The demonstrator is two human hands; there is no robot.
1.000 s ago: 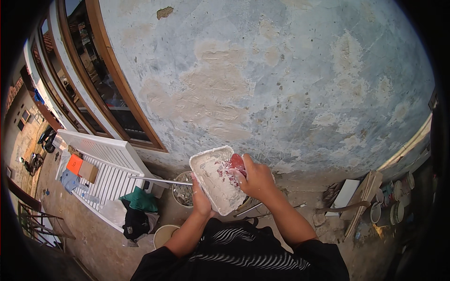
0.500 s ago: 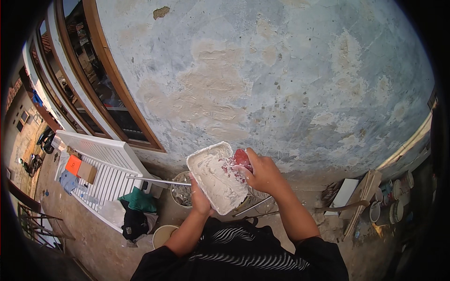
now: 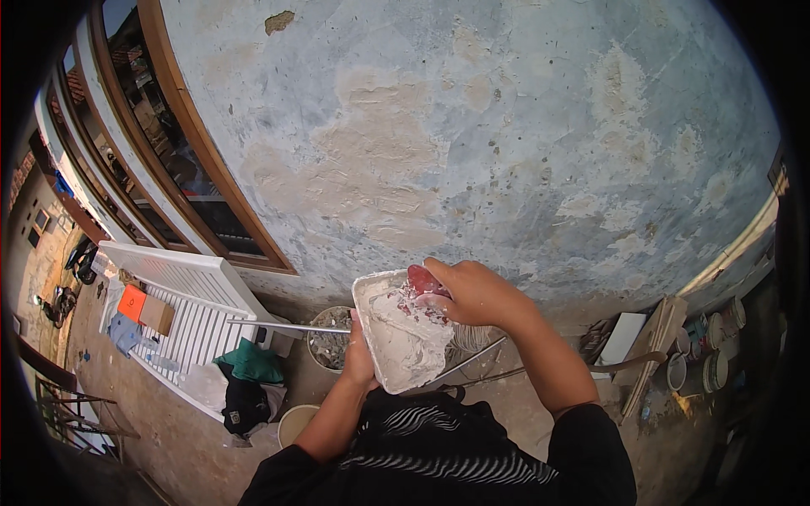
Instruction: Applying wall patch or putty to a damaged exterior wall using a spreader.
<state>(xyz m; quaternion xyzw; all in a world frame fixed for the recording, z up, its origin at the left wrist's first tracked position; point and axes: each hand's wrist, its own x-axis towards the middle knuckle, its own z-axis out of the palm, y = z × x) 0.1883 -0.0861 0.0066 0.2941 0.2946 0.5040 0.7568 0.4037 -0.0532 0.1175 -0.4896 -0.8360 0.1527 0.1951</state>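
Note:
My left hand [image 3: 359, 358] grips the left side of a whitish rectangular tray [image 3: 396, 354] that holds pale, creamy putty. My right hand [image 3: 460, 295] is closed on a red-handled tool [image 3: 421, 280], smeared with putty, over the upper right of the tray; whatever blade it has is hidden in the putty and behind my fingers. In front of me rises a pale blue wall [image 3: 574, 143] with flaking spots and rough beige patches [image 3: 363, 160].
Wood-framed windows [image 3: 194, 177] line the left. Below stands a white slatted bench [image 3: 194, 329] bearing boxes, cloths and bags, with rubble in a bucket [image 3: 331, 346] beside it. Boards [image 3: 645, 354] and several stained buckets [image 3: 713, 371] sit at right; metal poles lie behind the tray.
The tray has turned more upright and shifted slightly right and down. My right hand and the red tool have risen, the wrist and forearm swinging out to the right.

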